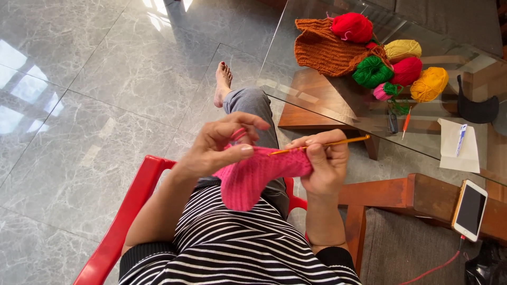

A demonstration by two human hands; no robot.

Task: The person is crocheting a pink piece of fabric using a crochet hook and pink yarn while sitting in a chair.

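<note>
Right hand [326, 168] pinches an orange crochet hook [322, 144] near mid-shaft, tip in the top edge of the pink crochet piece [253, 177]. Left hand [222, 145] clamps that edge, pink yarn [237, 133] over its fingers. Piece hangs over the lap: likely light, soft, floppy, best held at the working edge.

Glass table [317, 89] right, open floor [105, 79] left.

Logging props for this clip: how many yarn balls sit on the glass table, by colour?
Red yarn ball: 1
Yellow yarn balls: 2
Green yarn ball: 1
Deep pink yarn ball: 1
Small pink-and-green ball: 1
Total: 6
</note>
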